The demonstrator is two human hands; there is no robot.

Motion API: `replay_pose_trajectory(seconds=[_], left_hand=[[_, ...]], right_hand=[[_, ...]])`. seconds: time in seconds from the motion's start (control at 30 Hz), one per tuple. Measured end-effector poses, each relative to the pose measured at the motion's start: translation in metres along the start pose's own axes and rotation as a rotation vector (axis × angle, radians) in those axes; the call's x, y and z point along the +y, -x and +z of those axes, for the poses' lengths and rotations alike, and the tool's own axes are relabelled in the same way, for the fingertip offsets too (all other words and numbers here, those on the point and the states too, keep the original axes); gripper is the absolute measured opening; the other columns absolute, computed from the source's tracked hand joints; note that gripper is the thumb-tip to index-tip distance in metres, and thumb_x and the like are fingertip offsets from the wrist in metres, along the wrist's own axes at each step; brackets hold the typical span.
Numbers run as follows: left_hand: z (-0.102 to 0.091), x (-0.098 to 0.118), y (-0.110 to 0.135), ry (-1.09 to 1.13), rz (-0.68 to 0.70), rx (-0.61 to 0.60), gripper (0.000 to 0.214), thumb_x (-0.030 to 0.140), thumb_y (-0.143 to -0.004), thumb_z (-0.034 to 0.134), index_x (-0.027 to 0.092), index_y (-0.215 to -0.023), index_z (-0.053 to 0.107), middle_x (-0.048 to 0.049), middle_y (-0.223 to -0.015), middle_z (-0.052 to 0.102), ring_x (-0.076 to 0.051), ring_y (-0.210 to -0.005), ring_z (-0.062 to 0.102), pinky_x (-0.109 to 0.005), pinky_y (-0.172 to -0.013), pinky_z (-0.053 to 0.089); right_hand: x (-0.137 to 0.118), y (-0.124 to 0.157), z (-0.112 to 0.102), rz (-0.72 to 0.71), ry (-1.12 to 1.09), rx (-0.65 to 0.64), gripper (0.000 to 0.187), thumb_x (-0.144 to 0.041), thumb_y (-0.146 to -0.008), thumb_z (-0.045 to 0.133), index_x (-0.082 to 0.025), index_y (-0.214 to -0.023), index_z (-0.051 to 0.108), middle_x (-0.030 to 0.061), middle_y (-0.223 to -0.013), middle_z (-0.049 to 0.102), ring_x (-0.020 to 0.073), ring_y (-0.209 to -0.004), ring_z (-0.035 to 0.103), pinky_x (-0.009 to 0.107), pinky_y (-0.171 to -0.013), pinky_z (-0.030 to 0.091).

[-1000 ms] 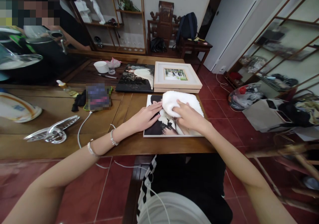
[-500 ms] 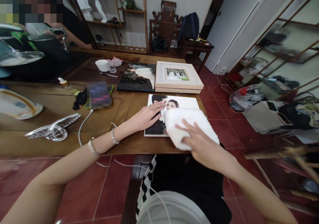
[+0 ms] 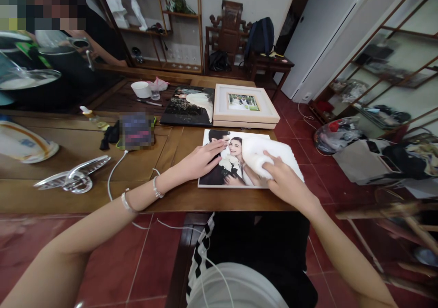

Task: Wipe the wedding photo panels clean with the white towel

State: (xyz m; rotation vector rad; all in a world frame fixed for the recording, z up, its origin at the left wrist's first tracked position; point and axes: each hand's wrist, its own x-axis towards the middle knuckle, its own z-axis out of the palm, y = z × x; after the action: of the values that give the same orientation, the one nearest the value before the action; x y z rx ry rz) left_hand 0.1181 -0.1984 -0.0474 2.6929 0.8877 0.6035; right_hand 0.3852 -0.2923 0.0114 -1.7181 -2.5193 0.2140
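Observation:
A wedding photo print (image 3: 226,166) lies flat near the front edge of the wooden table (image 3: 143,162). My left hand (image 3: 198,161) rests on its left side, fingers stretched out flat, holding it down. My right hand (image 3: 285,182) presses a white fluffy cloth (image 3: 270,155) onto the print's right part, fingers curled over the cloth. The cloth hangs a little past the print's right edge.
Behind the print lie a cream picture frame (image 3: 243,105) and a dark photo print (image 3: 189,105). A phone on a white cable (image 3: 136,131), a silver ornament (image 3: 73,178), a plate (image 3: 23,144) and a white bowl (image 3: 141,89) sit to the left. Another person's arm (image 3: 102,54) is at the far left.
My right hand swept the cloth from the print's top down to its front edge, then back up onto the right side. My left hand stayed still.

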Motion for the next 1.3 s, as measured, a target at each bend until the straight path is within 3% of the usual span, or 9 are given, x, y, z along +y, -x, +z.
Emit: replay_pose_trajectory(seconds=[0.2, 0.33, 0.43, 0.6, 0.73, 0.9, 1.03, 1.17, 1.3], left_hand=[[-0.002, 0.004, -0.001, 0.040, -0.015, -0.009, 0.045, 0.029, -0.099, 0.036, 0.015, -0.141, 0.043, -0.0099, -0.150, 0.041, -0.022, -0.140, 0.035, -0.042, -0.116, 0.031], [-0.003, 0.007, -0.003, 0.120, -0.118, 0.113, 0.051, 0.033, -0.100, 0.031, 0.010, -0.145, 0.035, -0.0144, -0.151, 0.038, -0.023, -0.141, 0.033, -0.042, -0.117, 0.027], [-0.004, 0.006, -0.003, 0.161, -0.149, 0.192, 0.053, 0.035, -0.101, 0.027, 0.008, -0.146, 0.032, -0.0163, -0.151, 0.037, -0.023, -0.141, 0.033, -0.042, -0.117, 0.026], [-0.005, 0.007, -0.002, 0.156, -0.146, 0.169, 0.053, 0.039, -0.100, 0.029, 0.012, -0.146, 0.033, -0.0148, -0.151, 0.038, -0.026, -0.140, 0.034, -0.045, -0.116, 0.028], [-0.005, 0.008, -0.003, 0.149, -0.154, 0.159, 0.053, 0.038, -0.100, 0.028, 0.007, -0.144, 0.035, -0.0184, -0.146, 0.045, -0.025, -0.136, 0.041, -0.044, -0.114, 0.034], [-0.001, 0.005, -0.002, 0.100, -0.094, 0.100, 0.045, 0.032, -0.100, 0.030, 0.012, -0.136, 0.047, -0.0145, -0.146, 0.045, -0.025, -0.138, 0.039, -0.045, -0.115, 0.033], [0.003, 0.001, -0.001, 0.066, -0.063, 0.084, 0.042, 0.026, -0.097, 0.036, 0.012, -0.134, 0.051, -0.0139, -0.149, 0.042, -0.026, -0.140, 0.036, -0.045, -0.114, 0.034], [0.002, 0.002, -0.003, 0.082, -0.009, 0.101, 0.041, 0.022, -0.097, 0.036, 0.012, -0.133, 0.053, -0.0128, -0.143, 0.050, -0.023, -0.136, 0.042, -0.045, -0.115, 0.034], [0.000, 0.005, -0.004, 0.110, -0.006, 0.116, 0.042, 0.023, -0.097, 0.036, 0.014, -0.135, 0.052, -0.0113, -0.142, 0.050, -0.023, -0.135, 0.043, -0.048, -0.115, 0.033]], right_hand=[[-0.009, -0.046, 0.004, 0.015, 0.054, 0.028, 0.033, -0.004, -0.077, 0.043, -0.012, -0.104, 0.062, 0.0230, -0.129, 0.056, 0.0376, -0.139, 0.030, 0.061, -0.104, 0.030], [-0.031, -0.052, 0.010, -0.097, 0.050, 0.035, 0.049, 0.002, -0.071, 0.042, -0.014, -0.113, 0.062, 0.0174, -0.142, 0.048, 0.0399, -0.140, 0.026, 0.067, -0.103, 0.027], [-0.044, -0.048, 0.014, -0.204, 0.017, 0.007, 0.052, 0.004, -0.069, 0.042, -0.014, -0.114, 0.062, 0.0138, -0.147, 0.043, 0.0405, -0.141, 0.021, 0.070, -0.104, 0.023], [-0.060, -0.028, 0.009, -0.367, -0.067, -0.062, 0.051, 0.008, -0.064, 0.041, -0.015, -0.101, 0.066, 0.0103, -0.148, 0.044, 0.0347, -0.144, 0.018, 0.067, -0.110, 0.019], [-0.065, 0.002, 0.000, -0.440, -0.142, -0.179, 0.051, 0.007, -0.058, 0.041, -0.016, -0.096, 0.067, 0.0073, -0.149, 0.042, 0.0318, -0.145, 0.015, 0.065, -0.113, 0.015], [-0.052, 0.040, -0.004, -0.361, -0.253, -0.180, 0.051, 0.008, -0.053, 0.038, -0.020, -0.086, 0.065, 0.0011, -0.148, 0.045, 0.0228, -0.145, 0.018, 0.055, -0.118, 0.015], [-0.025, 0.048, 0.000, -0.213, -0.262, -0.071, 0.040, 0.006, -0.055, 0.037, -0.020, -0.077, 0.059, 0.0062, -0.146, 0.046, 0.0227, -0.142, 0.028, 0.051, -0.116, 0.024], [0.003, 0.027, 0.003, -0.045, -0.153, 0.067, 0.032, 0.002, -0.060, 0.037, -0.020, -0.077, 0.055, 0.0132, -0.133, 0.058, 0.0289, -0.134, 0.042, 0.048, -0.107, 0.035], [0.020, -0.016, -0.005, 0.011, -0.133, 0.115, 0.021, -0.005, -0.062, 0.038, -0.020, -0.070, 0.050, 0.0100, -0.084, 0.068, 0.0294, -0.092, 0.063, 0.039, -0.084, 0.046]])
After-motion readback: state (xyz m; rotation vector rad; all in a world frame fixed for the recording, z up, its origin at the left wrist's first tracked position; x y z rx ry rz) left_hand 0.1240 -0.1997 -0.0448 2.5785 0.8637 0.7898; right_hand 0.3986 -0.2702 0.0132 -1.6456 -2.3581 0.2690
